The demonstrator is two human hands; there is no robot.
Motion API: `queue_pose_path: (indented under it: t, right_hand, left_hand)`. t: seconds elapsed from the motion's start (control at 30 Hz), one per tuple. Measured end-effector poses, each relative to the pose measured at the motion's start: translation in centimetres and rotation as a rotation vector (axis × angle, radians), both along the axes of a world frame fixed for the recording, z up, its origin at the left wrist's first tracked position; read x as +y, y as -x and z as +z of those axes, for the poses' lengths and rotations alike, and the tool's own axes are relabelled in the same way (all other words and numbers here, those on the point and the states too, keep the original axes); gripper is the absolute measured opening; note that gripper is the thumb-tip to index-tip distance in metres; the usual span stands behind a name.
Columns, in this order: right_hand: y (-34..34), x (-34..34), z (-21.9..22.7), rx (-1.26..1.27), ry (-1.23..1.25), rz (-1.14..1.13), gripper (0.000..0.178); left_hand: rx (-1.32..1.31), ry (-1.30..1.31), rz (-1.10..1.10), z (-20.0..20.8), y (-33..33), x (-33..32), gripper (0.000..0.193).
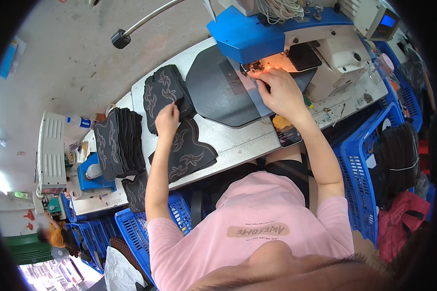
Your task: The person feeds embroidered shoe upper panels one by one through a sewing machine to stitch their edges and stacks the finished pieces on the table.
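Observation:
A blue-headed industrial sewing machine [247, 36] stands at the far right of the table, its needle area lit orange. My right hand [281, 92] is at the needle, thumb and forefinger bent close together; anything between them is too small to make out. Beneath it, a dark, flat work plate [213, 87] spreads to the left. My left hand [167, 120] is closed at the lower right edge of a stack of black stitched pieces [161, 89]. What its fingers hold, if anything, is hidden. Below that hand lies a loose black piece [192, 150] with pale curling stitching.
More black pieces [119, 140] form a thick pile at the left. A phone [286, 131] rests at the table's front edge, and a dark phone-like slab [304, 57] lies on the machine bed. Blue crates [369, 169] stand right. A lamp arm [145, 26] reaches over the back.

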State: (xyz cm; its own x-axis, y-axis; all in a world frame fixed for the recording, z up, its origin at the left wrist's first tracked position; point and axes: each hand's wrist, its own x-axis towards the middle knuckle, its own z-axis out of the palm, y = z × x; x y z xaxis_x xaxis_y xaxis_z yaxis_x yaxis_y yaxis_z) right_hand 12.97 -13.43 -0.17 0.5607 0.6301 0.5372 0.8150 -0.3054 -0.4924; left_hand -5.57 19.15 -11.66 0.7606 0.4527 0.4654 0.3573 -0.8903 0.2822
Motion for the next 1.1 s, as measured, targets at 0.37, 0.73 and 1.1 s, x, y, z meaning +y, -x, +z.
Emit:
queue_pose_path:
  t: [0.37,0.73,1.1]
  right_hand:
    - [0.7,0.4,2.0,0.284,-0.112,0.110,0.025]
    - [3.0,-1.4,2.5,0.313,0.101,0.110,0.016]
    - [2.3,-0.5,0.3,0.141,0.015,-0.076,0.020]
  left_hand:
    - [-0.285,0.632,-0.516,13.2,-1.6,-11.1,0.014]
    - [-0.040,0.069,-0.393,12.4,-5.7,-16.9,0.042]
    - [0.028,-0.034,-0.592,12.2,-5.9,-21.0,0.052]
